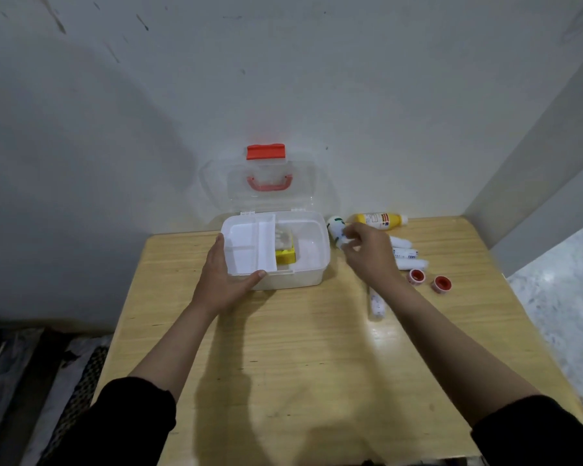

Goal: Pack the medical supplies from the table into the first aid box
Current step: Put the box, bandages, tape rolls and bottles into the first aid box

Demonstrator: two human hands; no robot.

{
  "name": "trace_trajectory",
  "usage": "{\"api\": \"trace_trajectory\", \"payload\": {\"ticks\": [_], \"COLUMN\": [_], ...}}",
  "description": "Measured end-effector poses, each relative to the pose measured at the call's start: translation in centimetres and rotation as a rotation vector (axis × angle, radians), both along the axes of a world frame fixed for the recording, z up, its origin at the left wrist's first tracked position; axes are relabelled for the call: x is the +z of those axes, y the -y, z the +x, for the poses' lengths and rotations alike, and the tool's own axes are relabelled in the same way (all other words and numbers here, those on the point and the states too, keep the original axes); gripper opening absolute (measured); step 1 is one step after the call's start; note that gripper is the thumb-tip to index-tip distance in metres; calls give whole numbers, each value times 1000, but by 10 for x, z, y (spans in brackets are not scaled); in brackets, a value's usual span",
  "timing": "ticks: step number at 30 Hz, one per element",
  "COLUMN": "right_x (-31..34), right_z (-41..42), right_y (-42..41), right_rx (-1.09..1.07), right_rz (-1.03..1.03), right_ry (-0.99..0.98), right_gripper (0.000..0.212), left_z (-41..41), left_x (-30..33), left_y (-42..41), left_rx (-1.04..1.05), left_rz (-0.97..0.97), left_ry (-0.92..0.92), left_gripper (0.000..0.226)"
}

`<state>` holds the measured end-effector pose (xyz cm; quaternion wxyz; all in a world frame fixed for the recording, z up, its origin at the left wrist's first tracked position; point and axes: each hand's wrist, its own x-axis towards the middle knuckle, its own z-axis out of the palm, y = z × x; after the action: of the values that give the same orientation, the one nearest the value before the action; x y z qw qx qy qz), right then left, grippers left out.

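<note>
The white first aid box (312, 260) stands open at the table's far edge, its clear lid (266, 186) with red handle leaning on the wall. Inside are a white tray insert and a yellow item (285, 256). My left hand (224, 275) grips the box's front left corner. My right hand (367, 252) closes its fingers on a white bottle with green marks (336, 230) lying just right of the box. A yellow bottle (379, 220) lies behind it. White bandage rolls (409, 253) and two red tape rolls (428, 280) lie further right.
A clear wrapped tube (377, 304) lies on the wooden table (283, 364) under my right forearm. Walls close in behind and at the right. The floor at the left holds dark clutter.
</note>
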<state>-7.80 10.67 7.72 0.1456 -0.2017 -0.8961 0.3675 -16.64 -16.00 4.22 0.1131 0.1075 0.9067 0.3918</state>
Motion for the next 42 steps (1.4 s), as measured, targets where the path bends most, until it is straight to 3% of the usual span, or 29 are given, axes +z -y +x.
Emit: {"api": "trace_trajectory", "payload": {"ticks": [5,9,13,22,31,37,42], "right_x": [-27,-40,-48,-45,-80,-82,-90], "right_z": [40,47,40,52,73,78,82], "right_y": [-77,-97,-99,-65,-29,0,12], "right_rx": [-104,13,29,-75,-307,-369,-438], "right_rz": [284,432,503,331,275,282,236], "right_ry": [344,492,426,125,329,339,233], "right_gripper": [36,38,27,21,26,54,44], "left_z": [1,5,5,11,6,1,-1], "left_x": [3,7,8,12,5,-3,-7], "left_y": [-3,-8,-7,-11,-7,-3,-2], "left_rx": [22,30,37,7,6,17,18], "left_rz": [22,31,28,74,89,67,52], "left_ry": [9,-14,-2,-73,-86,-55,-38], "left_gripper": [118,111,112,99,103,113,117]}}
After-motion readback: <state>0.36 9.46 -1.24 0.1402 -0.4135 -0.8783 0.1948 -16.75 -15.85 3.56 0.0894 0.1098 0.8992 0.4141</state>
